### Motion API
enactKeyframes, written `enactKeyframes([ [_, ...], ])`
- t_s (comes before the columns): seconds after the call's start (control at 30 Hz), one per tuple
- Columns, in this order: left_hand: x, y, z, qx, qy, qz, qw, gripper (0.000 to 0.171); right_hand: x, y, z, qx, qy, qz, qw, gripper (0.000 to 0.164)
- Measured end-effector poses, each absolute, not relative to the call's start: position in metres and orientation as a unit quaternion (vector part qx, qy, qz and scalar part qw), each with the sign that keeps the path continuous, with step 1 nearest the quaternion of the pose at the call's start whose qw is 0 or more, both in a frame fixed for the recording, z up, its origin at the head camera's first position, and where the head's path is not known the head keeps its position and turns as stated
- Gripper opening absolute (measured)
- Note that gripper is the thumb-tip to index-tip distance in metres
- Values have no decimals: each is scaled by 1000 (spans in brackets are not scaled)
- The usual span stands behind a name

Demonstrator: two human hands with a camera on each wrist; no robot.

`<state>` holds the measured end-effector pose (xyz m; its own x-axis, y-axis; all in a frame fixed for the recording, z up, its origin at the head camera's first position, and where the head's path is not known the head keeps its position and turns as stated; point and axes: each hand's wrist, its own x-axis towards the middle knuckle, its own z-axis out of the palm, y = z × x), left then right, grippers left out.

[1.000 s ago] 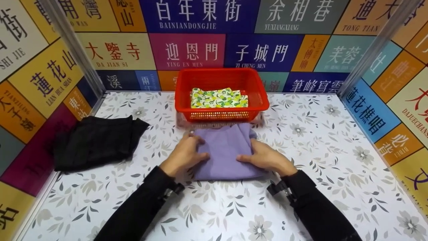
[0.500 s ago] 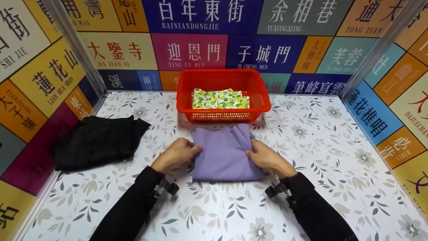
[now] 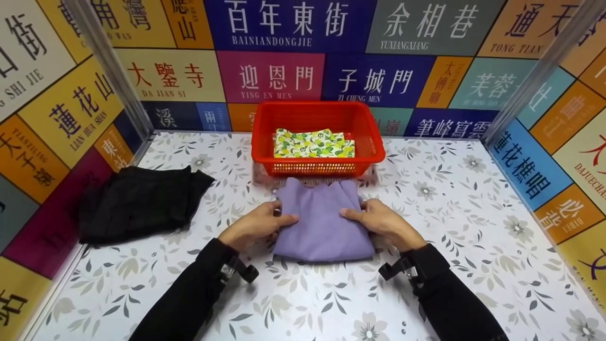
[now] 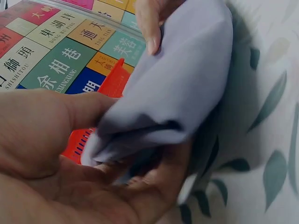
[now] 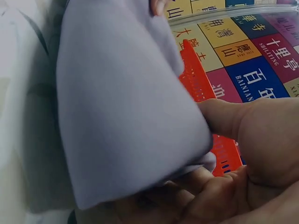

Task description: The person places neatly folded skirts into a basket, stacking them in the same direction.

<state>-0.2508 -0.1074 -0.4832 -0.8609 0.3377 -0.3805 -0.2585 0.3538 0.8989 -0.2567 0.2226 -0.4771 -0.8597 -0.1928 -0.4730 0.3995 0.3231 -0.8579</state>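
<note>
A folded purple cloth (image 3: 324,227), probably a garment, is held between both hands in front of the red basket. My left hand (image 3: 258,223) grips its left side, thumb on top and fingers underneath, as the left wrist view shows on the layered purple cloth (image 4: 173,84). On the opposite side my right hand (image 3: 386,222) pinches the cloth in the same way; in the right wrist view the thumb lies over its edge and the fingers of the right hand (image 5: 261,154) curl below. The cloth's lower edge hangs close over the table.
Behind the cloth stands a red plastic basket (image 3: 317,168) holding a folded lemon-print cloth (image 3: 315,144). A folded black garment (image 3: 142,203) lies at the left by the side wall. Printed panels (image 3: 270,76) enclose the floral-patterned table (image 3: 369,303) on three sides.
My left hand came off the cloth's top toward its left edge and now grips it from the side. Both hands have raised the cloth slightly, and its top edge has shifted.
</note>
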Motion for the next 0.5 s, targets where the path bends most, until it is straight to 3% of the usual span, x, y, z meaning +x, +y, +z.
enactKeyframes([
  [0.17,-250,-100,-482,20,722,648,242,38,-259,227,-479,61,745,-609,266,51],
  [0.5,-251,-102,-470,10,733,649,203,65,-256,240,-456,3,758,-594,270,77],
])
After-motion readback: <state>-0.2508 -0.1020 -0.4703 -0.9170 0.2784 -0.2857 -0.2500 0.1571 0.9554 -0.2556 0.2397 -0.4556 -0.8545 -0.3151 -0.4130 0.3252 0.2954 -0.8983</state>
